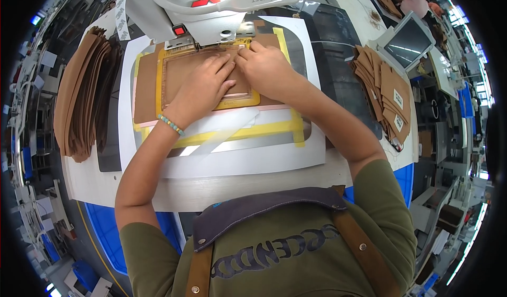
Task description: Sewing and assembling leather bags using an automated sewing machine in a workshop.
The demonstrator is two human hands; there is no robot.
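Observation:
My left hand rests with fingers stretched over a brown fabric piece inside a yellow frame. My right hand is at the frame's upper right, fingers curled and close together at the fabric; what they grip, if anything, is hidden. Just beyond both hands stands the white head of a sewing machine, its needle area close to my fingertips. The frame lies on a white sheet marked with yellow tape.
Stacked brown pieces lie left, more with white labels right, near a screen. Blue bins sit below the table's edge. Another person appears at the top right, among benches along both sides.

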